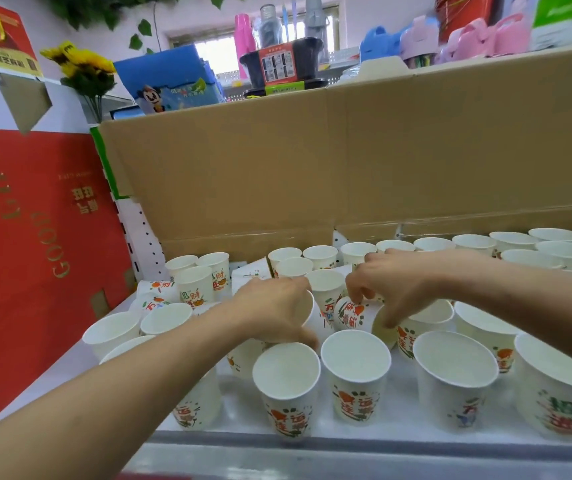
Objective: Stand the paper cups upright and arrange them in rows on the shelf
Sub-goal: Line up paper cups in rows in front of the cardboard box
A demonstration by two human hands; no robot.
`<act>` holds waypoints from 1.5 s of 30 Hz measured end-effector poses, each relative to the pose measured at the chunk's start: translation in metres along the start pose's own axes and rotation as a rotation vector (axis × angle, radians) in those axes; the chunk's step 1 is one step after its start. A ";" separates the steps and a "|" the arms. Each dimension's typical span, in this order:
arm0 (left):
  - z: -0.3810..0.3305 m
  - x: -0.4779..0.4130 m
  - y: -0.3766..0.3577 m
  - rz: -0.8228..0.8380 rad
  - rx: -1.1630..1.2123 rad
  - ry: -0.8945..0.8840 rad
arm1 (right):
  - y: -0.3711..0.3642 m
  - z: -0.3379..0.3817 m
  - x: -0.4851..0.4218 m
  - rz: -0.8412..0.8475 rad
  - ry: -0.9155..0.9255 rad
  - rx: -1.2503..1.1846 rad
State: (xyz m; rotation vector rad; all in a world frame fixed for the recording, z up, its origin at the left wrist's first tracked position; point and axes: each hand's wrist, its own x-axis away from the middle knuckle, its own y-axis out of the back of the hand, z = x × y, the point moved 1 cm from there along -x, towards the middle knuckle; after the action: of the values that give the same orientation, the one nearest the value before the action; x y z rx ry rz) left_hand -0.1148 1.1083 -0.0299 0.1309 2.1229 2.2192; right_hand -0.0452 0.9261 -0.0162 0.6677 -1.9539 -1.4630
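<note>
At mid shelf (405, 426), tipped paper cup (350, 315) is being pinched by right hand (391, 282) fingers; second cup (310, 306) is being gripped by curled left hand (274, 306). Base should be swung down slowly; neighbouring cups (355, 372) are close.

White printed paper cups (355, 372) crowd the shelf (402, 429), most upright, several toppled.

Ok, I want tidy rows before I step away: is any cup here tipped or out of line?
Yes. One tipped paper cup lies on its side mid-shelf, gripped by the right hand. Two more fallen cups lie at the left near the red box, so those rows are unfinished.
</note>
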 end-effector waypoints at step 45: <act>0.239 0.076 -0.017 -0.121 0.447 0.249 | 0.040 0.094 -0.140 0.062 0.315 -0.131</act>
State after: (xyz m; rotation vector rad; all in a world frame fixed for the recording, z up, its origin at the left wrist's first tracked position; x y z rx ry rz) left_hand -0.1643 1.3544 -0.0356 -0.2589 2.6471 1.7398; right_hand -0.0178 1.0972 -0.0207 0.7236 -1.6108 -1.3446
